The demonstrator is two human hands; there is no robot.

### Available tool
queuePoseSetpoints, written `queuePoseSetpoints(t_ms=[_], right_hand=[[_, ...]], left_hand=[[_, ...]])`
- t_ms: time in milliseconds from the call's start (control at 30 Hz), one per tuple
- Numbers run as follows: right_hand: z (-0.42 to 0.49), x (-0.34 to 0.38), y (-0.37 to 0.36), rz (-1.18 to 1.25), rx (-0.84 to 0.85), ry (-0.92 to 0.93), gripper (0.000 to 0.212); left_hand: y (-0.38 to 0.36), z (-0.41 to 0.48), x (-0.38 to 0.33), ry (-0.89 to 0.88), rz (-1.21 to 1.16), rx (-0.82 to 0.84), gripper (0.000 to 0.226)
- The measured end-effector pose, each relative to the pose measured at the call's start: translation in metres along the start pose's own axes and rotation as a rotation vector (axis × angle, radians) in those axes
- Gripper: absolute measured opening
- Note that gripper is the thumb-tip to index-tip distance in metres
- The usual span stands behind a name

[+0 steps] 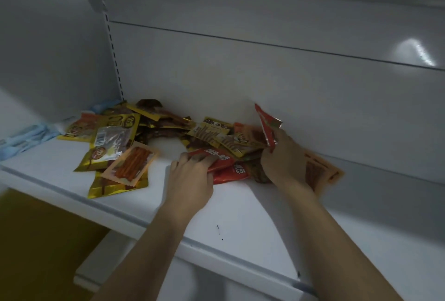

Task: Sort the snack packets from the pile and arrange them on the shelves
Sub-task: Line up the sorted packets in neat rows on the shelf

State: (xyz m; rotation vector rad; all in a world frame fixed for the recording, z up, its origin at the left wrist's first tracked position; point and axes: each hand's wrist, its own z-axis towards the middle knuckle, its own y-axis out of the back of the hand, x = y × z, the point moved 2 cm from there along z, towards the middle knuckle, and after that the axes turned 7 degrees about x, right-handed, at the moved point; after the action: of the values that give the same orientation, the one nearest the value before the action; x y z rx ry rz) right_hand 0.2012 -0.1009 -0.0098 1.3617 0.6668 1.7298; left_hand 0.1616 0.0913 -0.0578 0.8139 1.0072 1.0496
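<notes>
Head view: packet pile [166,129] on shelf [240,216], left hand [190,175] round flat red packet [225,163], right hand [286,161] round upright red packet [267,124].

A shop, by the look of it: a white metal shelf [240,216] of the store-display kind, with a slotted upright [113,55] at 10 o'clock, a plain back panel [240,71] at 12, and branded snack packets [168,129] heaped at centre.

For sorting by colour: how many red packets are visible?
3. An upright red packet in the right hand; upper red packet gripped by the left hand; lower red packet under it. The pile may hide more.
</notes>
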Motion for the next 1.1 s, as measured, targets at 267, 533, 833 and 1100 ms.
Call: queuePoseSetpoints(t_ms=[267, 533, 833, 1100], right_hand=[[-0.006, -0.006, 0.033, 0.623, -0.208, -0.027, 0.048], [-0.005, -0.016, 0.025, 0.656, 0.030, -0.080, 0.031], [-0.005, -0.024, 0.012, 0.497, 0.473, 0.072, 0.070], [-0.004, -0.027, 0.008, 0.495, 0.518, 0.028, 0.041]], left_hand=[[0.012, -0.020, -0.015, -0.335, -0.072, -0.209, 0.033], [0.020, -0.022, -0.013, -0.105, -0.120, -0.172, 0.048], [0.010, -0.017, -0.006, 0.108, 0.019, 0.169, 0.077], [0.017, -0.016, -0.001, 0.131, -0.507, 0.226, 0.067]])
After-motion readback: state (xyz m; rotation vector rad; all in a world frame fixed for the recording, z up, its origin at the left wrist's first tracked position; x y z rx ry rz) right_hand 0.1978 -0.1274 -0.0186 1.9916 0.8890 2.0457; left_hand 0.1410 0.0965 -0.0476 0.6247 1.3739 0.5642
